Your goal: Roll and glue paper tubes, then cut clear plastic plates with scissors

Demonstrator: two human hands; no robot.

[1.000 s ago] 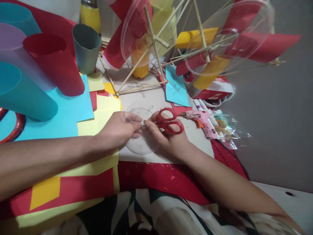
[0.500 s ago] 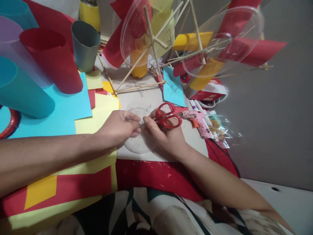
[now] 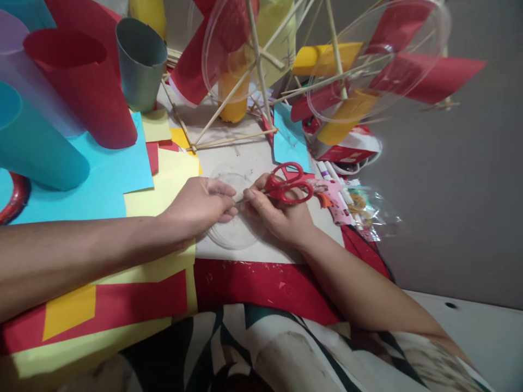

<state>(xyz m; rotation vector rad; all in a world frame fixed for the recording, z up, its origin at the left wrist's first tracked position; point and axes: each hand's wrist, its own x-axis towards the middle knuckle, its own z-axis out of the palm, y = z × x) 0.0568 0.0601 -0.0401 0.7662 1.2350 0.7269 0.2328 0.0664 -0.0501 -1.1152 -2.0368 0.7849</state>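
My right hand (image 3: 281, 215) is closed round the blades of a pair of scissors (image 3: 288, 188), whose red handles stick out to the right. The blade tips point left, towards my left hand (image 3: 204, 204). The fingertips of that hand are pinched together close by the tips; whatever is between them is too small to make out. Both hands are over a round clear plastic lid (image 3: 232, 239), which lies on a pale board (image 3: 269, 255) and is partly hidden by them.
Rolled paper tubes, one red (image 3: 90, 98), stand on blue paper (image 3: 110, 169) at the left. Behind are a stick frame (image 3: 235, 139) and pinwheel shapes with red paper blades (image 3: 441, 73). A pink glue gun (image 3: 337, 198) and a plastic bag (image 3: 376, 215) lie to the right.
My right hand has drawn slightly to the right with the scissors, widening the gap between the hands. The left hand stays pinched. The whole view has shifted a little.
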